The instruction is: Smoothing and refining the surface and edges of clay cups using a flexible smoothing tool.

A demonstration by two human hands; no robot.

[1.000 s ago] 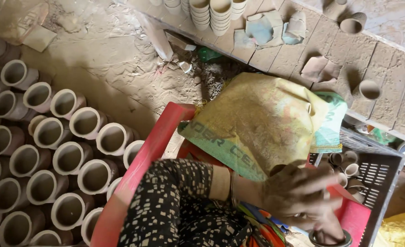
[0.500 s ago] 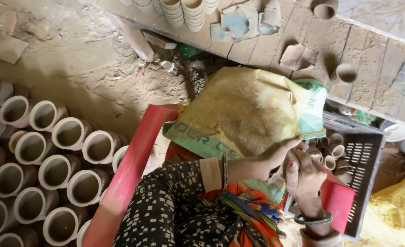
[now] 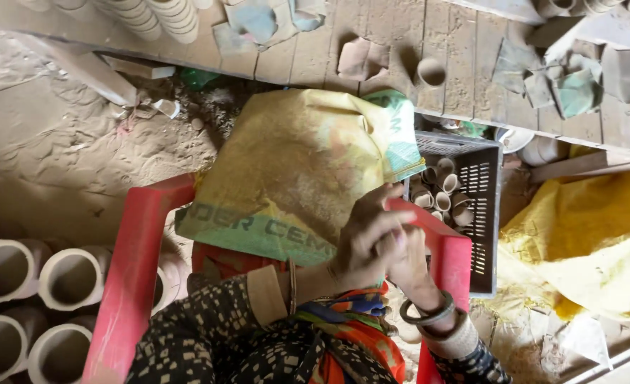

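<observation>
Over the yellow sack (image 3: 294, 163), left hand (image 3: 361, 245) curls over right hand (image 3: 407, 259); any grip can't be told

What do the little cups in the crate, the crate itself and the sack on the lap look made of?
Cups: probably unfired clay, matte pale grey-brown, no glaze. Crate: likely moulded plastic, dark, with a regular slotted grid. Sack: seemingly woven plastic, yellow with a slight sheen, creased and dusty.

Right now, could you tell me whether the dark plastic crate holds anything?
Not empty: the crate holds several small clay cups, clustered at its near-left corner.
</observation>
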